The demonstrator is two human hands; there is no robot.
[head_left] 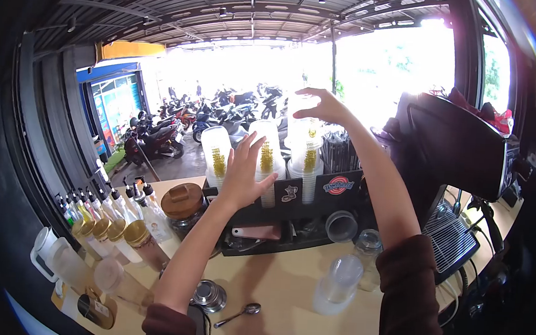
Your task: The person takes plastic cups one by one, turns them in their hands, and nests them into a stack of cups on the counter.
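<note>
My left hand is raised with fingers spread, in front of the middle stack of clear plastic cups; whether it touches them I cannot tell. Higher and to the right, my right hand curves its fingers and thumb round the upper part of a clear plastic cup, its top washed out by glare. That cup is above the right-hand cup stack. Another stack of cups, with yellow print, stands to the left. All three stacks are in a black holder.
Pump bottles and gold-lidded jars line the left side, near a wooden-lidded jar. A spoon, metal tamper-like piece and clear containers are on the counter. A dark machine with a drip grate stands right.
</note>
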